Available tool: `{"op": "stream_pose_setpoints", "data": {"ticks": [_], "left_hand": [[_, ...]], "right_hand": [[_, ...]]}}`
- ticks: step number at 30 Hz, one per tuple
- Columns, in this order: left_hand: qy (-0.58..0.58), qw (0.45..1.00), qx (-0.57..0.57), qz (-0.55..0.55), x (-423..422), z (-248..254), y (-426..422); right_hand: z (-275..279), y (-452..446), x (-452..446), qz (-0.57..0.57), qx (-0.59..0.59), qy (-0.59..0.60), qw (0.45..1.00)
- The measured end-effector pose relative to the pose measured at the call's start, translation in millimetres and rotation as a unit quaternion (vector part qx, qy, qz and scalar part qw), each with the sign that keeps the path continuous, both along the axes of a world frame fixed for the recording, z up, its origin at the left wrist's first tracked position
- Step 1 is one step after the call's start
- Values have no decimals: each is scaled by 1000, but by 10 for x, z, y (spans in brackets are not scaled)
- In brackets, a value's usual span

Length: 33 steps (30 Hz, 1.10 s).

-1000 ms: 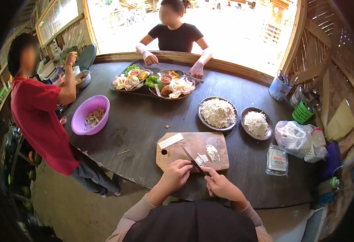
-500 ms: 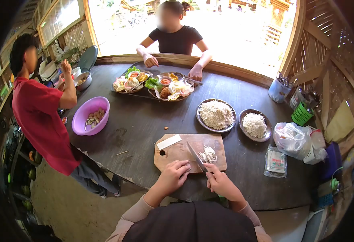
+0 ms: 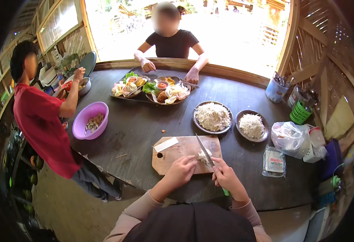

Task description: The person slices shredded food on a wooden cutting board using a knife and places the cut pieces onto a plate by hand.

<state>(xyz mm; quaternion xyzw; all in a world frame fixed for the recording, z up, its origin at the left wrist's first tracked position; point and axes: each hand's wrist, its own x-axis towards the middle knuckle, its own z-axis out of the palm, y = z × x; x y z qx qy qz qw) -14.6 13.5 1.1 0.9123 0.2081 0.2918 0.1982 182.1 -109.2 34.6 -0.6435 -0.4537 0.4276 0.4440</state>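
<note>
At the lower centre of the frame, my right hand was closed around the handle of a knife, a bit of green showing below my fist, with the blade slanting up and left over the cutting board. My left hand was just beside it at the board, its fingers bent and drawn together near a small heap of white shreds; whether they pinched anything I could not tell. The heap lay on the right part of the board, next to the blade, and a flat white slab lay at the board's upper left. Right of centre, on the dark table, stood a larger plate and a smaller plate, each heaped with pale shreds. Toward the right edge were a plastic bag and a flat packet. Left of centre sat a purple bowl holding pale pieces. At the upper centre two platters of food stood before a person in black, while at the left a person in red held one hand up near a metal pot.
</note>
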Motion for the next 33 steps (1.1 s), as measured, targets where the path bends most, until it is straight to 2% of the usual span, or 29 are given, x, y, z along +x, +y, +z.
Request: {"op": "stream_pose_setpoints", "data": {"ticks": [2,4,7,11,14,16,17,19,23,28,29,31,33], "left_hand": [[42,998,30,23,69,16,-60],[158,980,87,83,128,3,-120],[223,971,30,86,224,57,-149],[229,969,7,95,302,93,-144],[173,978,34,115,312,3,-180],[55,990,86,102,307,-26,-228],[55,989,87,102,301,-25,-233],[109,986,115,60,286,15,-254],[116,988,84,58,294,-4,-204],[123,982,101,102,257,15,-73],[121,982,101,104,237,47,-40],[130,969,93,187,158,205,6],[110,972,66,199,31,279,22]], "right_hand": [[3,-12,7,-5,6,19,1000],[22,-14,4,-18,16,34,999],[-6,-22,28,-26,21,57,998],[28,-39,18,-43,31,54,997],[55,-63,29,-50,24,23,998],[54,-73,10,-61,72,-79,992],[56,-76,4,-61,73,-78,992],[57,-86,-6,-40,142,-181,972],[-7,-77,16,-31,144,-188,971],[77,-108,-3,-11,89,-235,968],[59,-108,0,-8,90,-237,967],[-17,-112,-11,-3,137,-246,960],[-25,-112,-28,-7,144,-236,961]]}}
